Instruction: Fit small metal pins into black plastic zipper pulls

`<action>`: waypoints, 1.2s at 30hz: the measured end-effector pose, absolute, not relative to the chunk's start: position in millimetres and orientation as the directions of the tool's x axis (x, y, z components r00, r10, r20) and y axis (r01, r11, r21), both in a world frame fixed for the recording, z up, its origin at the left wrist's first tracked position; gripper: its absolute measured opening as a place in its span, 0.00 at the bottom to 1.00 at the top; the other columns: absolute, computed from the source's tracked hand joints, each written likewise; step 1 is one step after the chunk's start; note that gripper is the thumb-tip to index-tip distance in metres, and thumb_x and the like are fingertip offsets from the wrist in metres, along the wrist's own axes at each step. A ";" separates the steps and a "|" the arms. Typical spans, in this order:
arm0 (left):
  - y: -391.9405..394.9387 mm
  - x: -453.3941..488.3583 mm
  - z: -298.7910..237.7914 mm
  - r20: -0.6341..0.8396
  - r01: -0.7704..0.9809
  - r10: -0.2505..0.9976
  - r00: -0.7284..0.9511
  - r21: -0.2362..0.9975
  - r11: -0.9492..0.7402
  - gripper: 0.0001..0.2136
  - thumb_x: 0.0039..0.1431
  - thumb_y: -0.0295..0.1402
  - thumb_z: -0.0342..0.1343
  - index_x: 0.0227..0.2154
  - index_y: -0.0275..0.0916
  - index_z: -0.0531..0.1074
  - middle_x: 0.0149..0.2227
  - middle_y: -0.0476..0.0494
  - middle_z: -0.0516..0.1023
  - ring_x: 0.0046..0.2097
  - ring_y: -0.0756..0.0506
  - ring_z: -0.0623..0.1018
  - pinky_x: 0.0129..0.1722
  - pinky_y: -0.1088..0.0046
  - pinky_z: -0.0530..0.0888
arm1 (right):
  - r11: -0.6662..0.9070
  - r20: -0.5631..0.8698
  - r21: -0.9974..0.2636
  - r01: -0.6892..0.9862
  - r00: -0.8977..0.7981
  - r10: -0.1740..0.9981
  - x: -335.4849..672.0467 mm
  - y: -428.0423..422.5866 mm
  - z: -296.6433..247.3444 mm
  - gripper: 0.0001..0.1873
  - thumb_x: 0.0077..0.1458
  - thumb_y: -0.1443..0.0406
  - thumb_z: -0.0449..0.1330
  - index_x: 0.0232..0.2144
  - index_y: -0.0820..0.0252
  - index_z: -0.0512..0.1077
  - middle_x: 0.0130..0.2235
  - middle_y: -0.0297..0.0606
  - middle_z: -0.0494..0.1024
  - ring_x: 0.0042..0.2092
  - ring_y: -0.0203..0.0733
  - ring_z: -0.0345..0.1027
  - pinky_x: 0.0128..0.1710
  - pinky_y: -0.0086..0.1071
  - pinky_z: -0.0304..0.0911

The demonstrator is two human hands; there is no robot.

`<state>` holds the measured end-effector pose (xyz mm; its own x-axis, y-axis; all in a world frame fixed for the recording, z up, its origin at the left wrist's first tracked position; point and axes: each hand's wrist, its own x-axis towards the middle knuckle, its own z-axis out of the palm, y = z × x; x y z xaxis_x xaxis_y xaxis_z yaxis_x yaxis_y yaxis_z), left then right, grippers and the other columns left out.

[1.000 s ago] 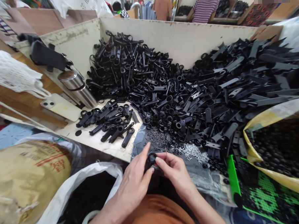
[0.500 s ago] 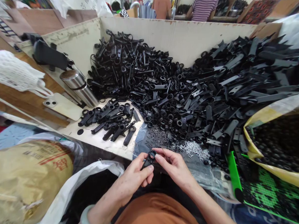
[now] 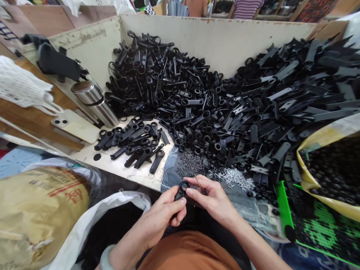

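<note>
Slipping, the likeliest fault: a small, black plastic ring-ended piece (image 3: 184, 185), held at the near edge of the pale wooden counter (image 3: 153, 180), could fall lapward should the pinch loosen. Left hand (image 3: 168, 207): thumb and curled fingers gripping the piece, wrist low. Right hand (image 3: 212, 197): fingers bent, gripping a thin brown rod (image 3: 198, 181), thumb and forefinger beside the ring.

Scene is brightly lit; highlights thrown back by steel flask (image 3: 105, 112) at left; detail lost inside near-left white sack (image 3: 70, 244); edges stretched.
</note>
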<state>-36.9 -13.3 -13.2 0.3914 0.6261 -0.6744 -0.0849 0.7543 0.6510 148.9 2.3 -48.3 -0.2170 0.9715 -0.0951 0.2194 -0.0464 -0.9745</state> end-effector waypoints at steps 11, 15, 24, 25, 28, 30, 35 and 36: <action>-26.2 -42.1 -26.3 -0.641 0.098 0.652 0.405 0.739 0.666 0.18 0.54 0.41 0.62 0.45 0.39 0.74 0.27 0.52 0.70 0.30 0.48 0.68 0.32 0.72 0.66 | -0.112 -0.155 -0.970 0.218 -0.192 0.969 148.8 -38.6 -53.3 0.16 0.60 0.59 0.66 0.49 0.53 0.82 0.34 0.33 0.73 0.30 0.37 0.64 0.29 0.30 0.61; -13.9 -39.8 -38.1 -0.387 0.453 0.918 0.081 0.835 0.312 0.09 0.59 0.41 0.60 0.31 0.41 0.76 0.30 0.48 0.78 0.35 0.43 0.75 0.38 0.70 0.68 | -0.080 -0.114 -0.955 0.287 -0.106 0.988 165.5 -45.8 -55.0 0.14 0.63 0.59 0.63 0.49 0.53 0.80 0.33 0.33 0.75 0.29 0.38 0.65 0.30 0.30 0.62; 21.3 -21.2 -56.5 -0.097 0.887 0.994 0.052 0.461 -0.001 0.10 0.66 0.36 0.54 0.45 0.45 0.80 0.35 0.40 0.87 0.37 0.37 0.83 0.35 0.68 0.66 | 0.003 -0.008 -0.905 0.425 -0.022 1.000 184.1 -22.4 -48.1 0.11 0.66 0.61 0.58 0.36 0.56 0.79 0.31 0.34 0.76 0.30 0.40 0.67 0.31 0.30 0.61; 22.4 -22.6 -57.6 -0.094 0.888 0.993 0.072 0.459 -0.021 0.10 0.67 0.35 0.54 0.45 0.45 0.80 0.35 0.40 0.87 0.38 0.36 0.83 0.35 0.67 0.66 | 0.005 -0.007 -0.902 0.432 -0.026 1.000 183.4 -20.7 -48.8 0.11 0.67 0.61 0.58 0.36 0.56 0.79 0.31 0.34 0.76 0.30 0.40 0.67 0.31 0.30 0.61; 23.7 -30.8 -60.3 -0.076 0.869 0.983 0.167 0.482 -0.110 0.10 0.67 0.33 0.53 0.43 0.44 0.80 0.39 0.40 0.87 0.41 0.36 0.84 0.40 0.66 0.67 | 0.015 -0.005 -0.897 0.442 -0.044 0.999 179.2 -15.5 -52.1 0.10 0.67 0.63 0.58 0.35 0.56 0.78 0.31 0.34 0.77 0.31 0.40 0.69 0.33 0.30 0.62; 23.0 -36.8 -61.9 -0.065 0.847 0.971 0.228 0.505 -0.165 0.11 0.67 0.31 0.53 0.44 0.44 0.80 0.43 0.42 0.87 0.43 0.37 0.84 0.44 0.65 0.67 | 0.038 0.006 -0.897 0.440 -0.072 0.997 174.3 -11.1 -54.2 0.09 0.66 0.64 0.58 0.36 0.57 0.78 0.32 0.35 0.78 0.33 0.41 0.71 0.35 0.30 0.64; 17.9 -46.3 -67.7 0.012 0.766 0.968 0.251 0.609 -0.206 0.12 0.65 0.28 0.53 0.44 0.45 0.80 0.43 0.46 0.87 0.44 0.40 0.84 0.46 0.65 0.68 | 0.139 0.067 -0.879 0.455 -0.170 0.983 154.4 4.1 -57.6 0.11 0.67 0.70 0.56 0.41 0.57 0.79 0.37 0.38 0.79 0.38 0.41 0.75 0.39 0.30 0.68; 16.9 -48.0 -69.0 0.030 0.755 0.975 0.219 0.628 -0.189 0.11 0.65 0.30 0.53 0.43 0.45 0.80 0.41 0.46 0.87 0.42 0.40 0.83 0.45 0.66 0.69 | 0.156 0.072 -0.865 0.476 -0.191 0.979 149.8 7.3 -58.1 0.12 0.67 0.71 0.56 0.42 0.57 0.79 0.37 0.38 0.79 0.38 0.41 0.75 0.40 0.30 0.68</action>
<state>-48.0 16.9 -69.0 0.2191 0.9752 0.0302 0.7550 -0.1891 0.6279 149.8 7.3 -58.1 -0.1912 0.9789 0.0717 0.4760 0.1563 -0.8654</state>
